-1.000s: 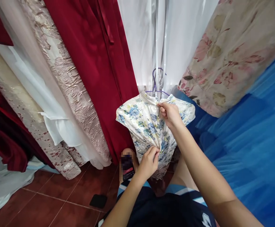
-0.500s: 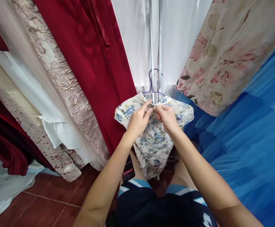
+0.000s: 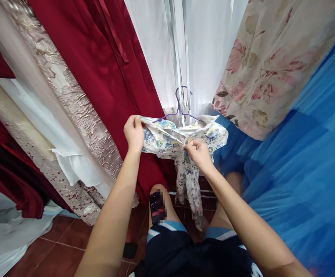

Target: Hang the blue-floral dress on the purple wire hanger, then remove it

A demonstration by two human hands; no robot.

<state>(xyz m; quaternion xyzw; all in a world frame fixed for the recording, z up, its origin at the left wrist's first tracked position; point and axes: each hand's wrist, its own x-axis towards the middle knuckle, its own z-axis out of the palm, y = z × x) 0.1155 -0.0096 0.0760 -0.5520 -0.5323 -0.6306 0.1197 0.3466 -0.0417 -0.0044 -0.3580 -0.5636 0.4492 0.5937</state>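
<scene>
A white garment with blue and yellow flowers (image 3: 192,177) hangs on a purple hanger (image 3: 171,114) in front of me. My left hand (image 3: 134,132) is closed on the garment's left shoulder edge and holds it out to the side. Fingers of my right hand (image 3: 199,152) pinch the cloth near the middle of the neckline. The cloth is stretched between both hands, and the neck opening gapes around the hanger. Below, the lower part of the garment hangs bunched between my knees.
Dark red cloth (image 3: 104,84) hangs at the left, white cloth (image 3: 207,46) behind the hanger. To the right are a floral panel (image 3: 259,80) and blue tulle (image 3: 294,169). A phone (image 3: 155,207) rests on my left thigh. Red tiles (image 3: 57,250) cover the floor.
My left hand has moved from the neckline out to the left shoulder. My right hand has come slightly lower. The garment's front has been drawn down and bunched, baring more of the hanger.
</scene>
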